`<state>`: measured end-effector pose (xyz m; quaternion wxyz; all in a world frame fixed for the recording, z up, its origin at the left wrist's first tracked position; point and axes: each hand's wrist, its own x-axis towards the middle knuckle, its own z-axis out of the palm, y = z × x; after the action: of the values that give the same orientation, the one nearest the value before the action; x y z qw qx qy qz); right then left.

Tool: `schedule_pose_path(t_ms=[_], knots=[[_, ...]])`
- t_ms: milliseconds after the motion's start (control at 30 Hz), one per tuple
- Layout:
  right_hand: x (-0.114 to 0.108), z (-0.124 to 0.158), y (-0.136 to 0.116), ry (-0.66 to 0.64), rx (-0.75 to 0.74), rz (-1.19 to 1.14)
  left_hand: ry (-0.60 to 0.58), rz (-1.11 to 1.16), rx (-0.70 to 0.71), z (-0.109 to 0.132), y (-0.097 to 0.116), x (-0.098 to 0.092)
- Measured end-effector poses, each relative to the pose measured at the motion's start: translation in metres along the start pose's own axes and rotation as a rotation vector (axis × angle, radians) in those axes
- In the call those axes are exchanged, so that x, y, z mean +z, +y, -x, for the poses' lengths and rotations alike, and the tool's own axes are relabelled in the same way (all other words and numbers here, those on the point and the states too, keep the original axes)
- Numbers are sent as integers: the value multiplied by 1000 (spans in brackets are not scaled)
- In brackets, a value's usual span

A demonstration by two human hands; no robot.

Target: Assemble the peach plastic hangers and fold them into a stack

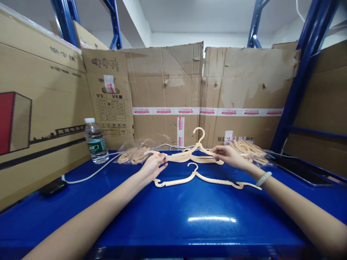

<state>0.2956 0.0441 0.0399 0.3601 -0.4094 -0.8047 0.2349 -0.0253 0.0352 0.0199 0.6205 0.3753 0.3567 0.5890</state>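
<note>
A blue counter [206, 206] spans the foreground, backed by upright cardboard panels [168, 90] joined by a strip of red-and-white printed tape. A large printed carton [40, 68] stands along the left side, while a slanting blue post [300, 76] rises at right. Above the middle of the counter, a pale, cream-colored hanger [199, 145] is held by both ends, its hook pointing up. A second hanger [195, 174] of the same color lies on the counter just in front of it, and more hanger parts [203, 159] lie close behind, partly hidden. A dark flat device [300, 170] rests at far right. Clear bags of similar pale pieces sit at the back, one at left [135, 154] and one at right [249, 151]. A clear bottle [96, 142] with a green label and white cap stands beside the carton. The left hand [154, 164] pinches the hanger's left end, remaining fingers loosely extended; the right hand [229, 156] closes its fingertips on the opposite arm. A small black object [53, 187] lies at left, and a pale bracelet [263, 178] circles the right wrist.
</note>
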Motion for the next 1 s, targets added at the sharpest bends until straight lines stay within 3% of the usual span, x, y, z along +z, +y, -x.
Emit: schedule_pose_path(t_ms=[200,400,1000], knots=[[6,2,-5,-61,-23,-38,-72,31,-141,11,1,11],[7,2,-6,-64,-48,-42,-7,95,-211,17,0,18],[7,3,-10,45,-121,64,48,73,-199,16,1,16]])
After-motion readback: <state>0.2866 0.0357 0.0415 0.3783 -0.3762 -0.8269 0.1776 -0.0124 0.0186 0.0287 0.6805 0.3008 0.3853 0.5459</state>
